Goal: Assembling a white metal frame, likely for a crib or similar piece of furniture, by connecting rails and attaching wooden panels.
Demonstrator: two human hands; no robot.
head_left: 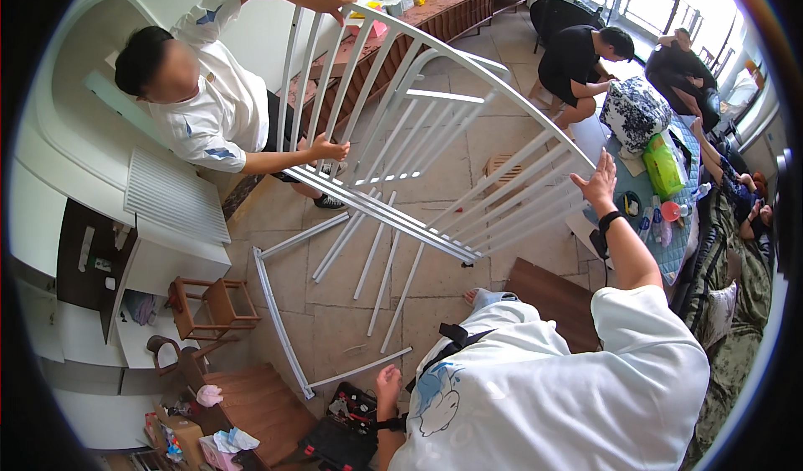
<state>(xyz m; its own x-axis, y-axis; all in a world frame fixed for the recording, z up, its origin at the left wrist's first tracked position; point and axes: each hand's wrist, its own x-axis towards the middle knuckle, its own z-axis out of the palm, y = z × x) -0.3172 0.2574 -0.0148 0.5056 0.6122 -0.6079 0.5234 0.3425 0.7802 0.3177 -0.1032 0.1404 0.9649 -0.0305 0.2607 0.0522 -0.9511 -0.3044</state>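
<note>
A large white metal slatted frame (368, 199) stands tilted in the middle. My right hand (597, 185), fingers spread, rests at its right corner. At the left a co-worker in a white shirt (213, 103) has one hand (329, 0) on the top rail and the other (327, 148) by the slats. My left hand (389, 385) is low in front of me, its fingers curled; what they hold, if anything, is hidden. Close by it lies an open black case (339, 437) of tools. Loose white metal bars (375, 274) and a joined white bar frame (274, 312) lie on the floor below.
A wooden chair (213, 308) and a brown board (263, 408) are at the left. Another brown board (552, 304) lies by my side. On the right, a bed (669, 258) holds bottles and a green package (666, 166); other people (577, 69) sit near it. A long low cabinet (418, 23) lines the back wall.
</note>
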